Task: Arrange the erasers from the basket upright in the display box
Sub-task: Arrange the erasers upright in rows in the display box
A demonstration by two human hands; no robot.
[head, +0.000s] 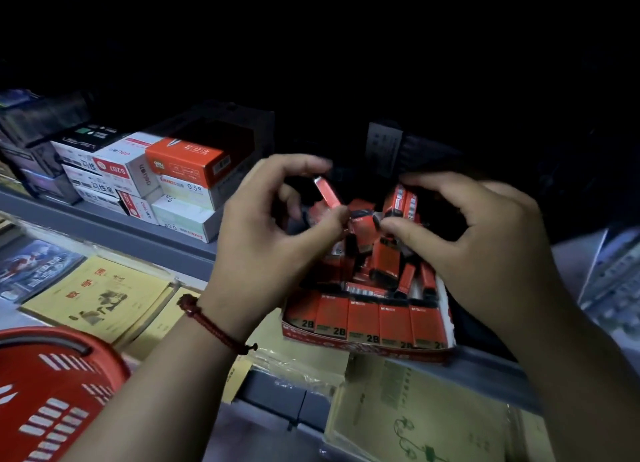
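Note:
A red display box [367,349] sits on the shelf edge at centre. Its front row holds several red 2B erasers [363,319] standing upright; behind them more erasers [384,257] lie in a jumbled heap. My left hand [273,240] is over the box's left side and pinches one red eraser [327,193] tilted above the heap. My right hand [485,247] is over the box's right side, with fingers and thumb closed on a pair of erasers [403,200]. The red basket [52,392] is at the bottom left corner.
Stacked white and orange pen boxes [166,177] stand on the shelf to the left of the display box. Yellow exercise books [100,299] lie on the lower shelf, and more wrapped books [415,416] lie below the box. The area behind is dark.

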